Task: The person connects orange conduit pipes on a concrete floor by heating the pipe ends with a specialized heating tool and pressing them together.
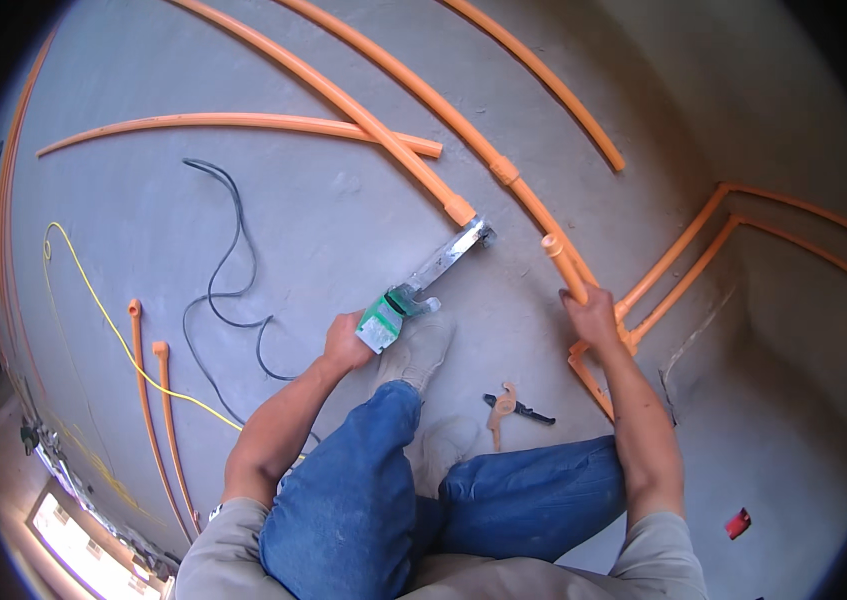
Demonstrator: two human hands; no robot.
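Note:
My left hand [346, 343] is closed round a pipe fusion welder [381, 322] with a green and pale body. Its long metal heating plate [438, 266] reaches up and right. At the plate's far end is the socketed end of a long orange pipe [459, 209]; whether it is seated on the heating die I cannot tell. My right hand [593, 316] grips an orange pipe piece [567, 268], its free end raised toward the left. Beside that hand runs another long orange pipe [543, 215] with a coupling [505, 170].
Pipe cutters [503, 408] with black and tan handles lie by my feet. A dark cable [240, 240] and a yellow cord [108, 320] cross the grey floor on the left. Bent orange pipes [683, 245] run along the right. A small red object [737, 523] lies lower right.

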